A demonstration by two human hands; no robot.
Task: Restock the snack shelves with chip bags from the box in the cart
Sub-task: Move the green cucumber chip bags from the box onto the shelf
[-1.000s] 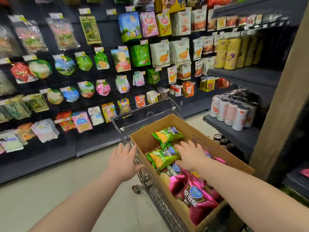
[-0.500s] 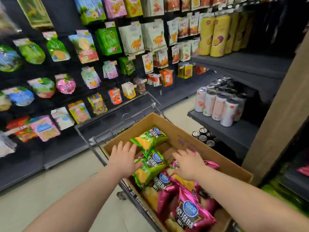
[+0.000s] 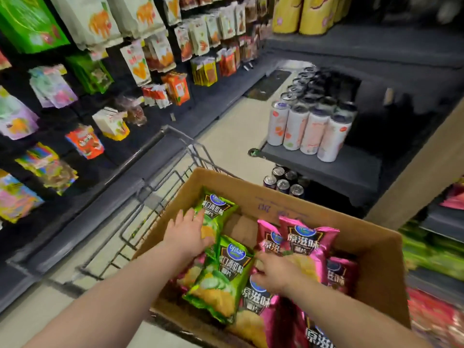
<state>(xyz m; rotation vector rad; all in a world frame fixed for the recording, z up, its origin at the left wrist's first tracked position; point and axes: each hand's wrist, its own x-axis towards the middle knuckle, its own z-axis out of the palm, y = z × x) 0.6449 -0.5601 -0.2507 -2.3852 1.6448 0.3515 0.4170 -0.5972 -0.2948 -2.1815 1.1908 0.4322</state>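
Chip bags (image 3: 251,297) lie jumbled in an open cardboard box (image 3: 376,259) that sits in a wire shopping cart (image 3: 153,199), low and centre in the view. Two are green. The far green chip bag (image 3: 218,204) leans in the box's back left corner, and the near green chip bag (image 3: 223,280) lies flat in front of it, overlapping its lower end. The rest are pink chip bags (image 3: 310,243), filling the right side and near end of the box.

The left hand (image 3: 188,234) rests palm down on the far green chip bag with its fingers straight and spread, gripping nothing. The right hand (image 3: 273,275) is down among the pink chip bags, just right of the near green chip bag. Its fingers bend downward, but blur hides whether they have hold of a bag.

Beyond the cart runs a pale floor (image 3: 238,126). On the left, snack packets (image 3: 136,62) hang in rows on a dark wall display. On the right, a dark shelf (image 3: 339,169) carries tall white cans (image 3: 301,129), with dark cans (image 3: 283,183) on a lower level beneath it and yellow canisters (image 3: 301,13) on a shelf above. A wooden post (image 3: 414,177) stands at the far right.
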